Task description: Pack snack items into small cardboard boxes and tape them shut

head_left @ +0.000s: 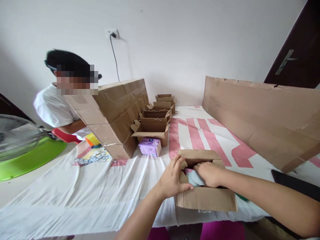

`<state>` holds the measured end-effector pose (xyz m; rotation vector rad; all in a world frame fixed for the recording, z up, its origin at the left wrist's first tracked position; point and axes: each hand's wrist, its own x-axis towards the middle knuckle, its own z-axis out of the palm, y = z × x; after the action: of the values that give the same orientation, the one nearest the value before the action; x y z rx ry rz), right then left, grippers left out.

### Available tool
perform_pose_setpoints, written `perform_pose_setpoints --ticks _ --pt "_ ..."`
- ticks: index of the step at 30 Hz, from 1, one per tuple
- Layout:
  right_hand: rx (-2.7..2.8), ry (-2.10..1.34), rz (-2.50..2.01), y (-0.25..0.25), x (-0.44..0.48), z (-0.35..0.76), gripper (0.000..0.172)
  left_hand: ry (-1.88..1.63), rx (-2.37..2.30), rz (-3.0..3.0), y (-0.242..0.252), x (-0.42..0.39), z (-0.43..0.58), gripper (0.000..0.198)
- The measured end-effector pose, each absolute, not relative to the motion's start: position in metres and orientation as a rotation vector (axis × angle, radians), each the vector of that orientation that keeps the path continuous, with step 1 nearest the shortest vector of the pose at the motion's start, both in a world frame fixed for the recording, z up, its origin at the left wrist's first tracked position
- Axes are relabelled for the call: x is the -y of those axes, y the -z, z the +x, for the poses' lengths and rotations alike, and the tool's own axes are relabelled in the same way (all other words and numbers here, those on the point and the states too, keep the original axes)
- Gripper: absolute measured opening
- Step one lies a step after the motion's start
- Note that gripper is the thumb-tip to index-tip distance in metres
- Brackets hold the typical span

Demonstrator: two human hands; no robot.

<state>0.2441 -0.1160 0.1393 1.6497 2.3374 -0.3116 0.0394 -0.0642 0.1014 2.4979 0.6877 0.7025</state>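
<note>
In front of me an open cardboard box (207,200) rests near the table's front edge, its flaps spread. My left hand (173,178) grips the box's left side, fingers over the side flap and thumb by the near flap. Reaching down inside is my right hand (210,173), its fingers curled and partly hidden by the box. Beside those fingers lies a light blue, soft-looking item (195,178) with a bit of pink at its far end. I cannot make out what the right fingers hold, if anything.
A purple pack (150,147) stands by a row of open boxes (153,128). Stacked closed boxes (117,116) rise at left, with a person (57,103) behind them. A long cardboard panel (257,116) borders the right. A green-rimmed fan (32,156) is at far left.
</note>
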Motion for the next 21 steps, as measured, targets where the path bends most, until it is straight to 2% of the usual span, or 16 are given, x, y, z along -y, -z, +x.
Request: perform_pose_setpoints --ticks 4,10,15,21 --pt "-2.487 0.324 1.76 -0.154 0.117 0.245 0.05 -0.729 -0.624 2.51 -0.102 0.059 0.037 0.112" --pt "-2.697 0.413 1.98 -0.191 0.117 0.251 0.069 -0.806 -0.615 2.346 -0.096 0.058 0.034 0.132" --pt "-2.873 0.615 2.263 -0.2 0.123 0.266 0.067 -0.877 -0.645 2.207 -0.102 0.055 0.024 0.123" --pt "-2.604 1.425 2.909 -0.209 0.14 0.293 0.068 -0.901 -0.846 2.343 -0.122 0.03 -0.014 0.105"
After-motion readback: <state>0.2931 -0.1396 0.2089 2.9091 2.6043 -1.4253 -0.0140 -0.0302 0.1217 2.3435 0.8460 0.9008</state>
